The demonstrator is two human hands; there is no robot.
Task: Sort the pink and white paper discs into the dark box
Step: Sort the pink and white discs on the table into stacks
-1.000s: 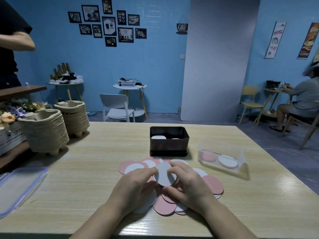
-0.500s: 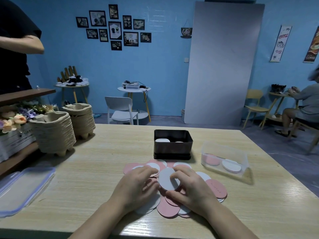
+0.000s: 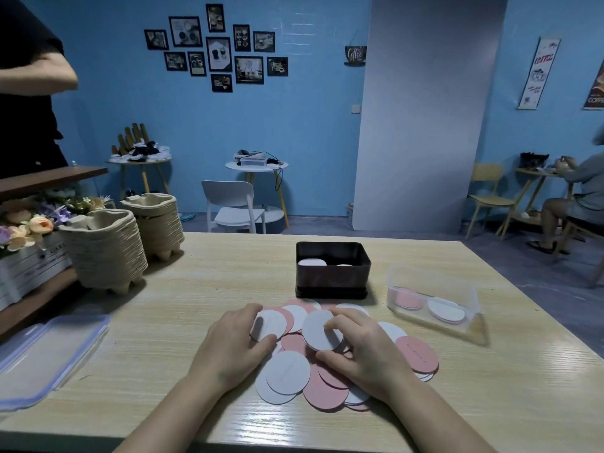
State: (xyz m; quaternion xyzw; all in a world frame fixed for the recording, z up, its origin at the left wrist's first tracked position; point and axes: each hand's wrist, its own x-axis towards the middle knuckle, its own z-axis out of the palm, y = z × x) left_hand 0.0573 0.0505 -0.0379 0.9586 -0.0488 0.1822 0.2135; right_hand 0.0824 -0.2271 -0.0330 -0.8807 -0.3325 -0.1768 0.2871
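A loose heap of pink and white paper discs (image 3: 327, 387) lies on the wooden table in front of me. My left hand (image 3: 228, 348) pinches a white disc (image 3: 268, 325) at the heap's left edge. My right hand (image 3: 366, 348) grips another white disc (image 3: 318, 331), lifted a little over the heap's middle. The dark box (image 3: 331, 279) stands just behind the heap, open on top, with white discs visible inside it.
A clear plastic tub (image 3: 457, 291) holding a pink and a white disc sits right of the box. A clear lid (image 3: 42, 351) lies at the left edge. Two stacks of pulp trays (image 3: 108, 253) stand at the back left. A person stands at far left.
My left hand moved away from the disc both hands held and took a separate white disc at the left. My right hand keeps the first disc.
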